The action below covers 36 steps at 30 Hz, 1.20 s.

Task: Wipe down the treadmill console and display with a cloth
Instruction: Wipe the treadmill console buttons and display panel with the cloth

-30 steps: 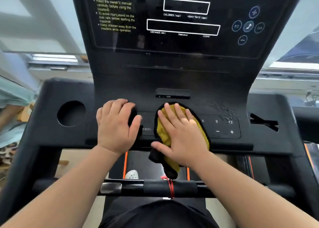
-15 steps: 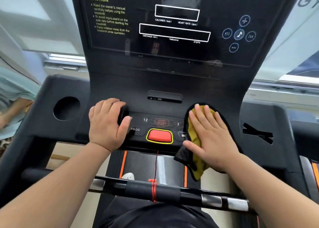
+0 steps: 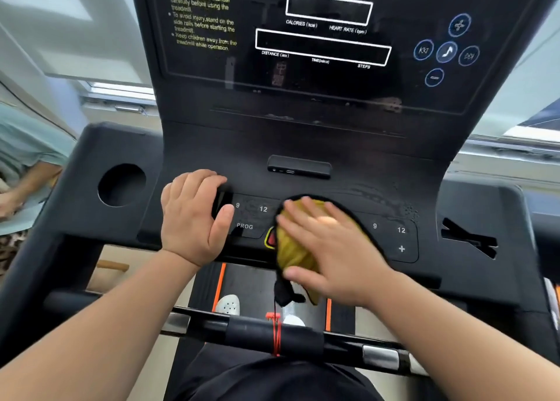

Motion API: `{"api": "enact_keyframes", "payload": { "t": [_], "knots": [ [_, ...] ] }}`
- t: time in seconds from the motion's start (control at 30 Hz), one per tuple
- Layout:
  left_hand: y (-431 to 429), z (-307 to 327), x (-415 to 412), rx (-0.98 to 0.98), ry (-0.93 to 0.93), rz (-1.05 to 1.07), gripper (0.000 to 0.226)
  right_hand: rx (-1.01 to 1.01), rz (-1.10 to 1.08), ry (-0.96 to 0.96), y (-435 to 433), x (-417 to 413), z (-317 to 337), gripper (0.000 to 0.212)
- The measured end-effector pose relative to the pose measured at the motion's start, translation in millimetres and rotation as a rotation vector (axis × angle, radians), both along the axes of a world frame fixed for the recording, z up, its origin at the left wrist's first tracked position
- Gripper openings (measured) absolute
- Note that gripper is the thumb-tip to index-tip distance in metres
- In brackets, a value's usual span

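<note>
From the head view, the cloth (image 3: 291,249) is seen lying on the middle of the keypad strip of the console (image 3: 303,146). It covers most of the red button (image 3: 270,237), of which only a yellow-rimmed sliver shows at the cloth's left edge. The cloth's long axis runs from the console's back toward the person. Its far end is rounded and spread on the panel, while its near end hangs past the console's front edge in a crumpled black tail. The fabric is yellow, soft and creased, and is bordered by a black hem.

The right hand (image 3: 330,249) is laid flat on the cloth, with fingers straight and slightly fanned toward the upper left and the thumb stretched along the near edge. Its outline is blurred. The left hand (image 3: 191,218) rests at the keypad's left end. Its fingers are curled over a black raised piece (image 3: 221,203), and the thumb is set against the side nearest the printed "9".

The console is of matte black plastic, and faint smears and droplets are seen right of the cloth. The display (image 3: 321,45) above is glossy and dark, with white-outlined rectangles and yellow caution text. A round cup hole (image 3: 121,185) is sunk into the left wing. A black padded handlebar (image 3: 303,340) crosses below, tied with a red cord (image 3: 276,334).
</note>
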<state>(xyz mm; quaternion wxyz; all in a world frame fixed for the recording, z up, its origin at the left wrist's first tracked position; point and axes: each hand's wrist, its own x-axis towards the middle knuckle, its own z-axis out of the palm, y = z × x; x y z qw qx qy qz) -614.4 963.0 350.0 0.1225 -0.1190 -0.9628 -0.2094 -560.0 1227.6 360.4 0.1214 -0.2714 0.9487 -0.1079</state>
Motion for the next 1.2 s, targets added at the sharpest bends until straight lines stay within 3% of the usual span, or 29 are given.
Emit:
{"api": "enact_keyframes", "payload": {
  "t": [0.1,0.2,0.27,0.37,0.5,0.63,0.73,1.0,1.2],
  "knots": [
    [-1,0,0,0.003,-0.018,-0.008,0.054,0.058,-0.213,-0.041,44,10,5,0.091],
    [-1,1,0,0.004,-0.024,-0.006,0.054,0.095,-0.300,-0.084,29,6,13,0.101],
    [-1,2,0,0.003,-0.022,-0.012,0.054,0.041,-0.241,-0.105,-6,-6,15,0.109],
    [-1,3,-1,0.008,-0.019,-0.016,0.055,0.000,-0.046,-0.113,-55,-23,14,0.105],
    [-2,3,1,0.027,-0.008,-0.020,0.055,0.024,0.082,-0.080,-41,-15,8,0.096],
    [-4,3,1,0.072,-0.008,-0.025,0.054,0.023,-0.167,-0.096,7,-5,13,0.106],
    [-5,4,1,0.099,-0.007,-0.023,0.055,0.042,-0.296,-0.122,-5,-7,21,0.110],
    [-5,6,-1,0.095,-0.012,-0.025,0.053,0.055,0.048,-0.071,-91,-19,6,0.094],
    [-3,3,2,-0.060,-0.029,-0.067,0.054,0.103,-0.266,-0.047,-11,7,4,0.101]
  ]
}}
